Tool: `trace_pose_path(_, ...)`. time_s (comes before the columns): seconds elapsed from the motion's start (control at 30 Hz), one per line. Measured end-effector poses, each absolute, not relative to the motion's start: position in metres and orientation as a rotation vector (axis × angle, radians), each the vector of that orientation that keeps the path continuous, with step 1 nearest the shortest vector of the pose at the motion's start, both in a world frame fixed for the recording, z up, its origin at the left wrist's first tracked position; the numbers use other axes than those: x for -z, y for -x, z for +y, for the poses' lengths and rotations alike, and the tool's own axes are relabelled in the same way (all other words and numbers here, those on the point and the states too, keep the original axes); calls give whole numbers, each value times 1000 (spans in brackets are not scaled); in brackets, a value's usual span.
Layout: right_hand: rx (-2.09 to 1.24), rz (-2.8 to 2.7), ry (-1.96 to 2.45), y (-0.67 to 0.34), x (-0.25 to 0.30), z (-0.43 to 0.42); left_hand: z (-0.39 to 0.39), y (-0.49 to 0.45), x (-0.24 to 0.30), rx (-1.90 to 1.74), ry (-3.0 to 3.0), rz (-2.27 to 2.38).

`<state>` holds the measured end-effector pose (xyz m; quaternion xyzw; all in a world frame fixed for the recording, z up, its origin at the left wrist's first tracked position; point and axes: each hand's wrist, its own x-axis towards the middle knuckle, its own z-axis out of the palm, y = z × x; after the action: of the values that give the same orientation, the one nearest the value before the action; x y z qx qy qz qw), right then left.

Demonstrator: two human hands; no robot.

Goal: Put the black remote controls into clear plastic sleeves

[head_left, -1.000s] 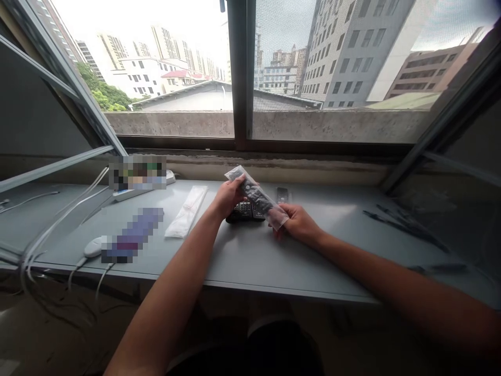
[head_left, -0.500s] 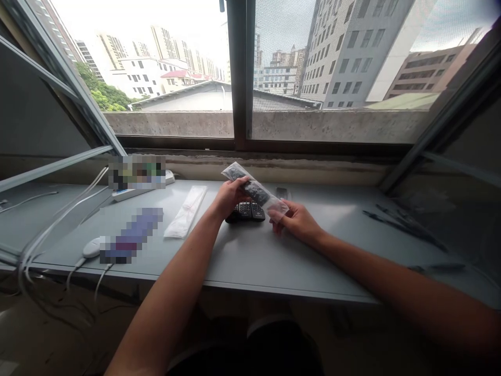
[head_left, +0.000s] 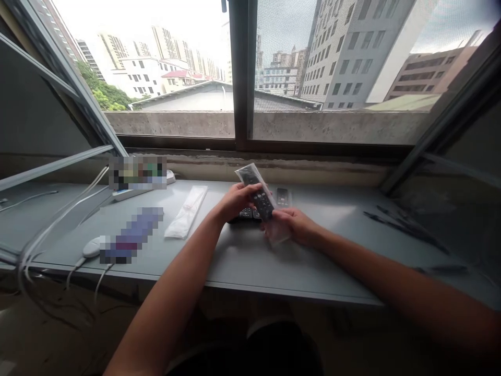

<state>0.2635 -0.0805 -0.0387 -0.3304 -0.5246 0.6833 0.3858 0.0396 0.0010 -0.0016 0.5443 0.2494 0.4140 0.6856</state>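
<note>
A black remote control (head_left: 264,202) in a clear plastic sleeve is held tilted above the desk, its buttons facing me. My left hand (head_left: 239,199) is closed round its upper middle, thumb across the front. At the lower end my right hand (head_left: 295,224) pinches the remote and sleeve, the loose plastic hanging below the fingers. Partly hidden under the held remote, more black remotes (head_left: 246,214) lie side by side on the desk. Just beyond my right hand lies another dark remote (head_left: 282,196).
White plastic sleeves (head_left: 187,211) lie left on the grey desk (head_left: 250,269). Farther left are a white power strip (head_left: 136,190), white cables (head_left: 50,230) and a blurred-out purple item (head_left: 133,235). Black cables (head_left: 407,227) lie at right. A window (head_left: 242,78) stands behind the desk.
The held remote has turned steeper and shifted slightly right, its buttons now showing clearly. My left hand has moved right with it; my right hand's grip has slid along the sleeve onto the remote's lower end.
</note>
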Motion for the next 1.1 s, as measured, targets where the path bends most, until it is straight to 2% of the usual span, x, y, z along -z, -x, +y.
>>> trace_pose_path(0.1, -1776, -1375, 928, -264, 38, -83, -3, -40, 2, -850, -1278, 540)
trace_pose_path(0.3, -1819, -1478, 960, -262, 27, -87, 0, -36, 2, -920, -1248, 528)
trace_pose_path(0.5, -1668, -1549, 894, -259, 29, -88, 6, -39, 2, -1007, -1142, 568)
trace_pose_path(0.6, -1496, -1697, 855, -259, 33, -88, 11, -41, 5, -1091, -1032, 684)
trace_pose_path(0.83, -700, -2174, 673, -263, 33, -90, 7, -38, 4, -964, -1056, 654)
trace_pose_path(1.1, -482, -2194, 618, -264, 30, -91, -15, -41, -2, -645, -1183, 482)
